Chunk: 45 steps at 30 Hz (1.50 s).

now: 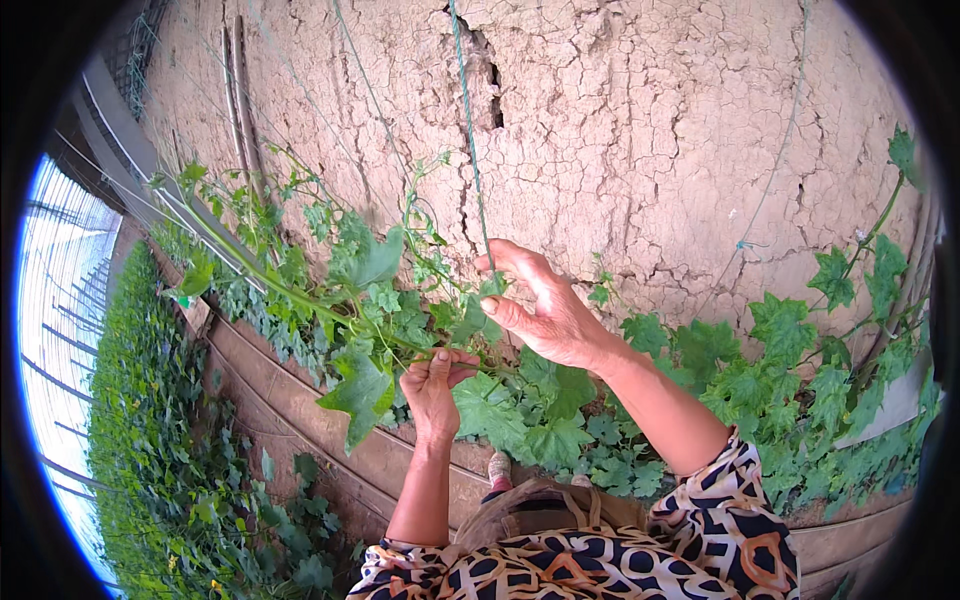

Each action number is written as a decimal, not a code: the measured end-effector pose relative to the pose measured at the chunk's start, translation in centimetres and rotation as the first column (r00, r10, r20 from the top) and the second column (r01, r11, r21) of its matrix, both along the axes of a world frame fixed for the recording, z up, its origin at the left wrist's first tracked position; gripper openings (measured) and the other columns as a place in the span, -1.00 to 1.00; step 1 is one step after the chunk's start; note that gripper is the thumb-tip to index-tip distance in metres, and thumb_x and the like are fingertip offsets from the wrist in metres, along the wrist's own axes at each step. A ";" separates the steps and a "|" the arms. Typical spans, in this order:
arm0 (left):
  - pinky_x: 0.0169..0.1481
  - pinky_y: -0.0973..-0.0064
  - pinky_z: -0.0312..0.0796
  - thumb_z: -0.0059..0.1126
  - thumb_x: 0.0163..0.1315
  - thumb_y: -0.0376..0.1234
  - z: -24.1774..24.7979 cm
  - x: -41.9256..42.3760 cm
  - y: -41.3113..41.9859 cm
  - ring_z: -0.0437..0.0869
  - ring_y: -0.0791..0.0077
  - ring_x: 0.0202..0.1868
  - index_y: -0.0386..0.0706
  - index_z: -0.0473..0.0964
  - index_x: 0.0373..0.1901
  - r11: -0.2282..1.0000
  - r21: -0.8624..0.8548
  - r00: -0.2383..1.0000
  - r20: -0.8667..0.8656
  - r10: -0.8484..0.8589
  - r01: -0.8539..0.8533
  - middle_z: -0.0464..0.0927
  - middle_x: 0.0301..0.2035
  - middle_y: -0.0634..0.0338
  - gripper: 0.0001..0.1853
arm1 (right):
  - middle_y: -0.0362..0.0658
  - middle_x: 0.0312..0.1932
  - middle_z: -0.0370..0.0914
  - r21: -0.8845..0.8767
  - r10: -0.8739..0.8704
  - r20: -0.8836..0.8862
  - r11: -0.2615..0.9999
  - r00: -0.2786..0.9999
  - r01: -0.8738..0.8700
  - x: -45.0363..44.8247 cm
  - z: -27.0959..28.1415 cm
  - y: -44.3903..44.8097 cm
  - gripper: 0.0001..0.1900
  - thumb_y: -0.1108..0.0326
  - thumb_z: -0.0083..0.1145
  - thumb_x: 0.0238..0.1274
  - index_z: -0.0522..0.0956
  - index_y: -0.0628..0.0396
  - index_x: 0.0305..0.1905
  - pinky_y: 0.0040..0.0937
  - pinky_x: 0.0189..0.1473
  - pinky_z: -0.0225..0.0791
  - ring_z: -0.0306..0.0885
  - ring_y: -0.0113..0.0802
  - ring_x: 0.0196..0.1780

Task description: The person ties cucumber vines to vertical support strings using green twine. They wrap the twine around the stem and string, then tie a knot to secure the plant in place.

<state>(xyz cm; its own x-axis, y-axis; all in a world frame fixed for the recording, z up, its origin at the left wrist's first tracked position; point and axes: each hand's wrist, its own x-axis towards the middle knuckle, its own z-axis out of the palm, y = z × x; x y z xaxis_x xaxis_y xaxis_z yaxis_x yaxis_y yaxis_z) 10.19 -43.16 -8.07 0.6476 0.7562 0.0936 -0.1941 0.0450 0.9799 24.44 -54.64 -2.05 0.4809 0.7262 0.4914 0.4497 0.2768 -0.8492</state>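
Observation:
My left hand [435, 382] pinches the stem of a climbing vine [300, 298] between thumb and fingers. From there the long green stem slants up and away to the left, with broad leaves and thin tendrils along it. A taut green twine [469, 120] comes down in front of the cracked mud wall [637, 135] to my right hand [551, 315]. The right index fingertip touches this twine, while the thumb is spread apart below it. A leaf [471, 319] partly hides what lies just beyond the thumb, so the twine's lower end cannot be made out.
More lobed leaves [757, 352] grow along the wall's foot at right. Thinner strings [780, 150] hang against the wall, and two wooden poles [241, 97] lean at upper left. A dense plant row [150, 420] stands left, past a brick-edged strip [300, 390].

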 end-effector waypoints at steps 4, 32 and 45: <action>-0.38 0.48 0.50 -0.09 0.21 -0.37 -2.1 1.8 -0.5 0.60 0.34 -0.46 -0.36 0.41 -0.50 0.995 -0.065 0.997 -0.007 -0.073 0.073 0.53 -0.50 0.04 -0.78 | -0.25 -0.42 0.46 -0.171 0.001 -0.196 0.985 0.981 -0.035 2.1 0.3 -0.6 -0.74 0.20 -0.01 0.18 0.50 0.20 -0.26 -0.57 -0.20 0.24 0.33 -0.56 -0.32; -0.21 0.30 0.34 -0.03 0.08 -0.17 -15.5 10.0 3.1 0.54 0.14 -0.35 -0.27 0.45 -0.33 0.907 0.200 0.848 -0.471 -0.244 0.371 0.52 -0.43 -0.06 -0.68 | -0.15 -0.22 0.41 -0.067 -0.150 -0.365 0.989 0.919 0.135 0.0 -10.4 2.8 -0.79 0.35 -0.01 0.18 0.47 0.32 -0.23 -0.62 -0.43 0.28 0.39 -0.57 -0.38; -0.03 0.39 0.36 -0.28 -0.08 -0.68 -2.0 9.9 0.0 0.49 0.15 -0.07 -0.30 0.29 0.03 0.776 0.478 0.911 -0.213 -0.352 0.412 0.35 0.00 -0.08 -0.48 | -0.17 -0.36 0.40 -0.017 -0.251 -0.326 0.966 0.911 0.260 1.0 -11.7 2.1 -0.86 0.40 -0.06 0.19 0.46 0.22 -0.23 -0.54 -0.37 0.24 0.35 -0.53 -0.38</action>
<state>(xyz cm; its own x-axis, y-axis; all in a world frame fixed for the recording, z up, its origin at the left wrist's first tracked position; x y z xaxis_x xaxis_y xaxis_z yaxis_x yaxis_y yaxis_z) 20.09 -43.17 -10.09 0.9013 0.3095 0.3032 -0.1614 -0.4098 0.8978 25.46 -52.50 -13.76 0.7838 0.5463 0.2953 0.2106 0.2135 -0.9540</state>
